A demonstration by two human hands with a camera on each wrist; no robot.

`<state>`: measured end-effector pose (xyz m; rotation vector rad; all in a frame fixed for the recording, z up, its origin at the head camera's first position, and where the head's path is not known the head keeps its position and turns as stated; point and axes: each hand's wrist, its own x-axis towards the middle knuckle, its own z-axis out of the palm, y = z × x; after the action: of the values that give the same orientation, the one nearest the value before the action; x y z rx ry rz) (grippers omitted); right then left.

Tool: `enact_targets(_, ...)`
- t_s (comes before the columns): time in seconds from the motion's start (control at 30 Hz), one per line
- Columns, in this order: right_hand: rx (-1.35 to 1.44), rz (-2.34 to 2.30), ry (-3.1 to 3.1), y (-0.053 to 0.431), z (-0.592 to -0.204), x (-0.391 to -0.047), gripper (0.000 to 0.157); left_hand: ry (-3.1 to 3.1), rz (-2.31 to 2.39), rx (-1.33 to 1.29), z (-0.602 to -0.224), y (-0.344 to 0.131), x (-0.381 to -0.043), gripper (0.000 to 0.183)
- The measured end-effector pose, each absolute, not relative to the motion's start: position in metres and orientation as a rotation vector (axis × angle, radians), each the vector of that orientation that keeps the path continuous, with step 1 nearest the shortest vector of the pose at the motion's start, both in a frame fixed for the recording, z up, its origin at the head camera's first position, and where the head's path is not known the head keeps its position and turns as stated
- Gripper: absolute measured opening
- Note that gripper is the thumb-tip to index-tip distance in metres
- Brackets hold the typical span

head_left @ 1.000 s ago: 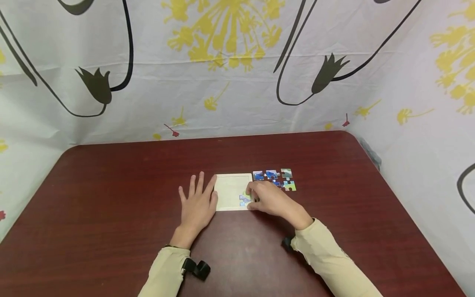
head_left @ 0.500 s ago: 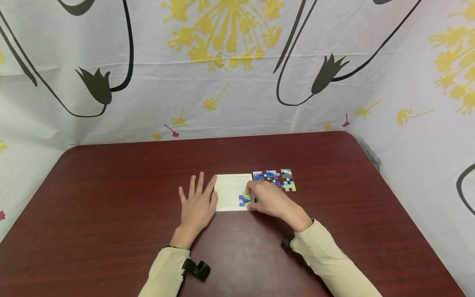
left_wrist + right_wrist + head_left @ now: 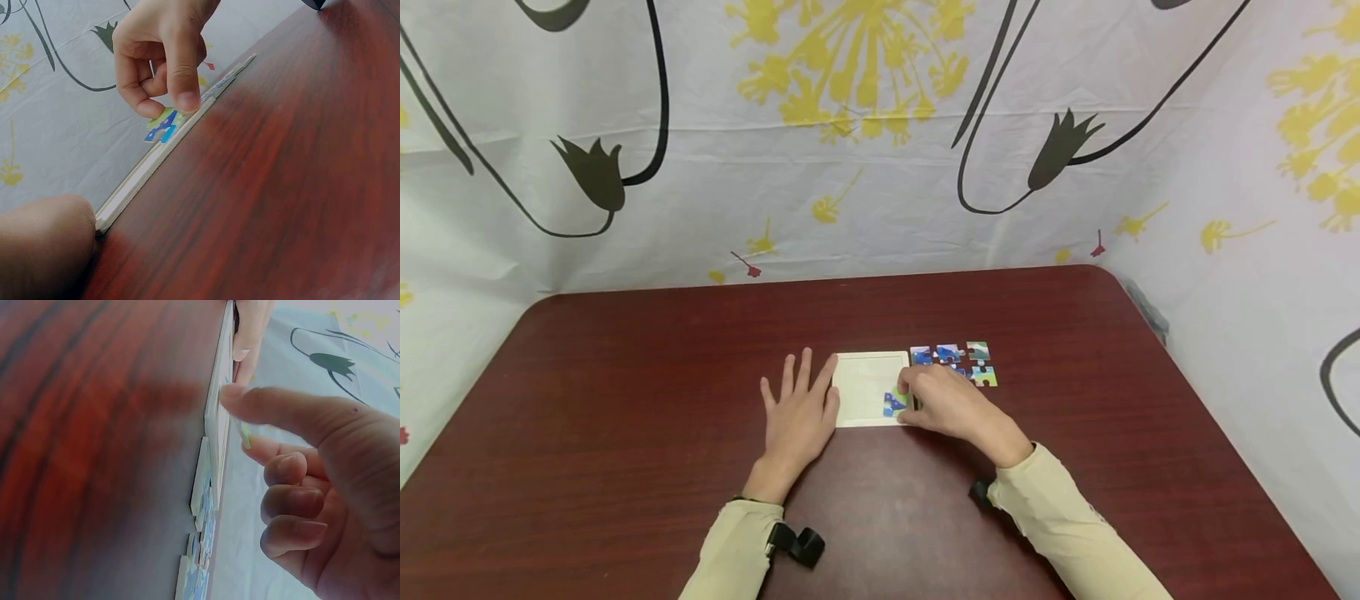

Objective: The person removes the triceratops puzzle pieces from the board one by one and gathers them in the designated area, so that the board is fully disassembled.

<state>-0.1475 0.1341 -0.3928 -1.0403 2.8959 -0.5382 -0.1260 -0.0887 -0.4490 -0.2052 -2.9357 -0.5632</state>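
A shallow cream puzzle tray (image 3: 863,383) lies on the table. At its lower right corner my right hand (image 3: 951,404) pinches a blue and green jigsaw piece (image 3: 892,405) between thumb and index finger. In the left wrist view this jigsaw piece (image 3: 164,128) is tilted, its far edge raised above the tray. The right wrist view shows the thumb (image 3: 269,406) at the tray's near rim, the other fingers curled. My left hand (image 3: 797,417) lies with fingers spread on the table, its thumb and index finger touching the tray's left edge.
Several loose jigsaw pieces (image 3: 983,377) lie right of the tray, some partly hidden behind the right hand. Around them spreads a dark red wooden table (image 3: 647,400). A patterned white cloth (image 3: 880,200) hangs behind its far edge.
The piece has tilted slightly under the right fingers; its pale glare has given way to darker blue. Both hands stay almost where they were.
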Motion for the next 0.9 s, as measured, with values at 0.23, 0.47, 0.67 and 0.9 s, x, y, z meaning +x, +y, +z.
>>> enact_targets(0.23,-1.015,-0.670,2.876,0.147,-0.385,-0.148,0.025,-2.953,-0.568,-0.209,-0.450,-0.090,-0.125,0.048)
enact_targets(0.47,-0.867,-0.692,2.903,0.188,-0.374,-0.148,0.025,-2.947,-0.582,-0.217,-0.449,-0.089,-0.126,0.048)
enact_targets(0.67,-0.752,-0.692,2.920,0.229,-0.377,-0.143,0.025,-2.964,-0.593,-0.209,-0.449,-0.088,-0.126,0.049)
enact_targets(0.9,-0.720,-0.647,2.889,0.253,-0.387,-0.137,0.026,-2.955,-0.602,-0.210,-0.449,-0.089,-0.125,0.049)
